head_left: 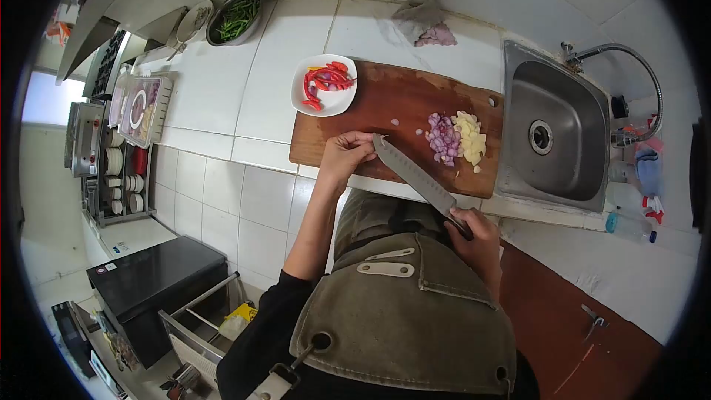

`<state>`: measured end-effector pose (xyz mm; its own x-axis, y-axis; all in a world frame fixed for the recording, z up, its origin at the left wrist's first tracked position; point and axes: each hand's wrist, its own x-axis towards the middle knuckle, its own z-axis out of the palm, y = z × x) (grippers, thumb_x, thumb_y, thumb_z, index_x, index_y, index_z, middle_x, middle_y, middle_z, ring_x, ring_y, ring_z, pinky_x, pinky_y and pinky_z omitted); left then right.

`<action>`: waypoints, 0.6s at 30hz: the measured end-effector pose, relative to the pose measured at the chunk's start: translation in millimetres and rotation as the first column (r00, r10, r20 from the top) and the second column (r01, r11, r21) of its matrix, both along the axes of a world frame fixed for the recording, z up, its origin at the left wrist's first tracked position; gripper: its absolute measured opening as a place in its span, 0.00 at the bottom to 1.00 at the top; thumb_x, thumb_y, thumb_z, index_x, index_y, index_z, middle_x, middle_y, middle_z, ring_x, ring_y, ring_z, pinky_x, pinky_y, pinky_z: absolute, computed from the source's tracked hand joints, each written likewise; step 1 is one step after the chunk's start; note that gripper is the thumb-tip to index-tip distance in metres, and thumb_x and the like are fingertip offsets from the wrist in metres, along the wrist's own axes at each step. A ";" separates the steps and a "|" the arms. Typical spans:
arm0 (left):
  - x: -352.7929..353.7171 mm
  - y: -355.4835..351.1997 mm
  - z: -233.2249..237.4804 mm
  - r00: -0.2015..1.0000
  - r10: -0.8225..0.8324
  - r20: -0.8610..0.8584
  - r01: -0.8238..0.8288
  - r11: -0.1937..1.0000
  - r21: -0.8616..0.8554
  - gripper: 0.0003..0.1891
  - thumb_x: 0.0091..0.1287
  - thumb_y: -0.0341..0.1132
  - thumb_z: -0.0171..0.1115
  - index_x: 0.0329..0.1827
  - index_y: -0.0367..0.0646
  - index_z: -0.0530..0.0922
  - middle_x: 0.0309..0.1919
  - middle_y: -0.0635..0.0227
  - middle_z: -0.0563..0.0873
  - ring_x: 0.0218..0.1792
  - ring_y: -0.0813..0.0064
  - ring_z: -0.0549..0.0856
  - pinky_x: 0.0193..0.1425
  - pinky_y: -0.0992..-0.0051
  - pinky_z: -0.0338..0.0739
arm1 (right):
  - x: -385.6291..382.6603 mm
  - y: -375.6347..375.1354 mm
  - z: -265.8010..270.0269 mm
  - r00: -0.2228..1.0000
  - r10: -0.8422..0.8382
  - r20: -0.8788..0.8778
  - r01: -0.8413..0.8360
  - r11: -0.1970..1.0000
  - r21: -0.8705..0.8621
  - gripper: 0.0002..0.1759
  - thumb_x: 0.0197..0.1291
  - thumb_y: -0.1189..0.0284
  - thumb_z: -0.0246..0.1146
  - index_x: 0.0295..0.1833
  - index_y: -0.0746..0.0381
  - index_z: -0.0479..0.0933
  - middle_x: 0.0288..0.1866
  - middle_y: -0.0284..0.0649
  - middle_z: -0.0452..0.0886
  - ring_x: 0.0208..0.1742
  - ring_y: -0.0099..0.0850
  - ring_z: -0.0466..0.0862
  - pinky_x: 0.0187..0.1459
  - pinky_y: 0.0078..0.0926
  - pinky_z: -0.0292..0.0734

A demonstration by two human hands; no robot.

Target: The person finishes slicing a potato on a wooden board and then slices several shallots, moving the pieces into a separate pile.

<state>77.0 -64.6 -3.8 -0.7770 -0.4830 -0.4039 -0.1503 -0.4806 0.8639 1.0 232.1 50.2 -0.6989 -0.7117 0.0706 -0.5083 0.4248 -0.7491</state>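
Observation:
My right hand (pixel 478 235) is closed round the dark handle of a kitchen knife (pixel 416 176). Its broad blade slants up and left over the near side of the wooden cutting board (pixel 385 96). My left hand (pixel 348 154) is pinched at the blade's tip; whatever is between the fingertips is too small to name. On the board's right half lie chopped purple shallots (pixel 443 138) beside a pile of pale yellow pieces, apparently garlic (pixel 469 138). A few loose shallot bits lie near the blade. A white square bowl (pixel 299 89) with red chilies (pixel 326 81) sits at the board's upper left corner.
A steel sink (pixel 518 170) with a curved faucet (pixel 643 67) is right of the board. A plastic bag (pixel 418 18) lies by the wall. Further left are a bowl of green chilies (pixel 238 18) and a clear plastic container (pixel 144 111). Bottles (pixel 629 226) stand at far right.

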 end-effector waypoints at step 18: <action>0.1 -9.3 2.0 0.960 -0.046 0.275 0.208 0.774 -0.598 0.07 0.56 0.27 0.72 0.37 0.37 0.90 0.29 0.63 0.91 0.30 0.79 0.88 0.40 0.76 0.81 | -1.1 -5.1 -4.6 0.953 0.038 0.302 -0.047 0.999 0.024 0.11 0.62 0.76 0.69 0.48 0.66 0.78 0.43 0.50 0.88 0.43 0.44 0.89 0.42 0.32 0.81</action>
